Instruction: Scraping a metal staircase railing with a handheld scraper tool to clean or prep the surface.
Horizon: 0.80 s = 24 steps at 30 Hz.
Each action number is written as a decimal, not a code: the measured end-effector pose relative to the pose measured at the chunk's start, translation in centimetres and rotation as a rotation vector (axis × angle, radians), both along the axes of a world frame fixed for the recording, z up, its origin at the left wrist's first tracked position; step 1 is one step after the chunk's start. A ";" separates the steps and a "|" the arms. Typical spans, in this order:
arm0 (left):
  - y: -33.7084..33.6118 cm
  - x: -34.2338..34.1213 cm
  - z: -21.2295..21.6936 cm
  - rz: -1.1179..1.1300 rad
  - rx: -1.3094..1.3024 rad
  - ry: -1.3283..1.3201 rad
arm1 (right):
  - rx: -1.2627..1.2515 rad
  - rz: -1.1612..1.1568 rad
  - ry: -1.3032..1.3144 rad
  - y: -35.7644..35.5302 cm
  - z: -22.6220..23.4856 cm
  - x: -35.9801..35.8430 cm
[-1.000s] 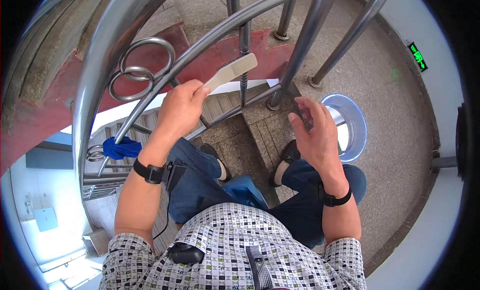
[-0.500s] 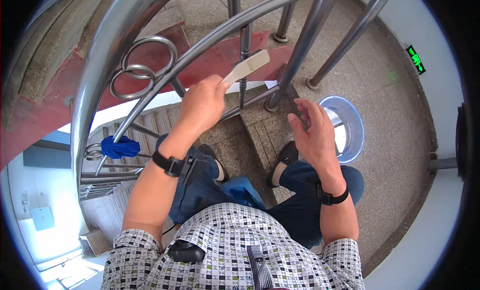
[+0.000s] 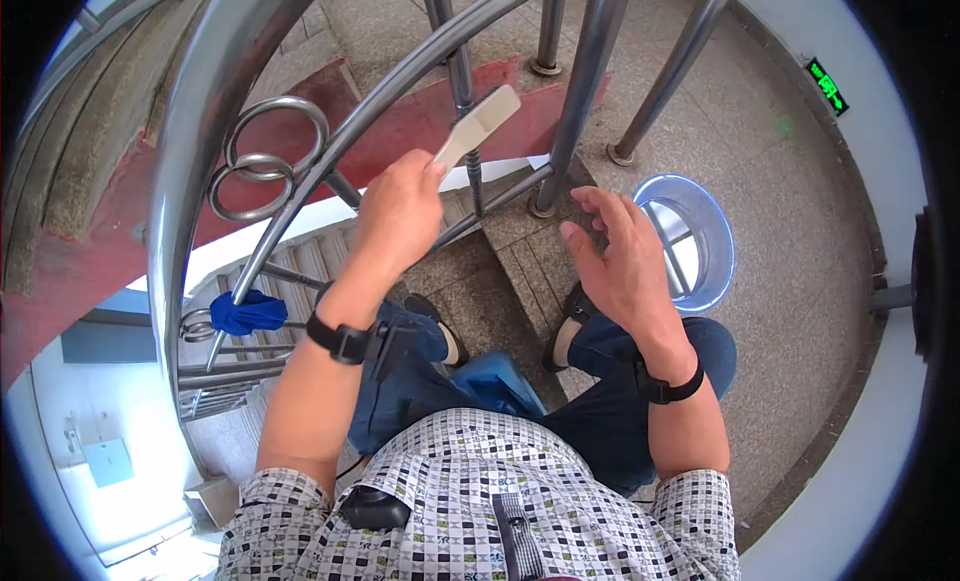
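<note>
My left hand (image 3: 401,206) is closed around the handle of a beige scrubbing brush (image 3: 478,127). The brush head lies up against a thin upright bar (image 3: 459,76) of the stainless steel stair railing, its back turned toward me and its bristles mostly hidden. Empty, with fingers apart and slightly curled, my right hand (image 3: 624,256) hovers in the air. A clear bucket with a bluish rim (image 3: 731,243) stands on the floor just beyond it, partly covered by the hand. Light reflects off a bright surface inside the bucket.
A blue cloth (image 3: 248,313) is wrapped on the railing at the left, below joined metal rings (image 3: 277,141). Thick posts (image 3: 586,91) rise ahead. Stairs descend at the left (image 3: 310,256). A blue plastic item (image 3: 500,383) lies between my legs. A green lit sign (image 3: 828,88) hangs on the right wall.
The brush has shifted slightly up along the bar and tilted more upright, so fewer bristles show. The view has turned a little. My right hand stays open near the bucket.
</note>
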<state>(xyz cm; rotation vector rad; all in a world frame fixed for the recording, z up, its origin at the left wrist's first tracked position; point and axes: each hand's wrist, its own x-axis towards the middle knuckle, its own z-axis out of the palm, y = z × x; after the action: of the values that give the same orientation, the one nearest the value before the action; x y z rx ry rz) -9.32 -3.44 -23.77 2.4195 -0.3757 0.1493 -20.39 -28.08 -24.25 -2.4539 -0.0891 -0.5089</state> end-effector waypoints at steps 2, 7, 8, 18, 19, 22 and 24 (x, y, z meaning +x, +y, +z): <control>-1.7 0.8 -0.4 0.000 -0.010 0.007 | 0.006 0.000 -0.005 -0.1 -0.3 0.0; -1.9 0.4 -1.1 -0.028 -0.038 0.083 | 0.001 -0.021 0.007 0.1 -0.7 0.1; -1.3 -0.1 -1.3 -0.023 -0.057 0.111 | 0.011 -0.007 0.003 0.1 -0.6 0.0; 0.7 -3.6 -0.5 0.067 -0.132 0.263 | 0.018 0.038 -0.030 -0.1 0.0 -0.4; 0.4 -3.3 -0.5 0.065 -0.130 0.261 | 0.020 0.036 -0.032 -0.1 0.0 -0.4; -1.1 -1.4 -0.7 0.036 -0.095 0.174 | 0.042 0.044 -0.001 -0.1 -0.3 -0.3; -2.5 -0.4 -0.4 0.028 -0.070 0.109 | 0.031 0.048 0.016 0.0 -0.8 0.0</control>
<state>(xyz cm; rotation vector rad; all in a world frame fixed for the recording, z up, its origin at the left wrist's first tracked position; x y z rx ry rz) -9.67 -5.94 -24.20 2.3532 -0.2826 0.0422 -20.43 -28.13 -25.06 -2.4187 -0.1325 -0.4662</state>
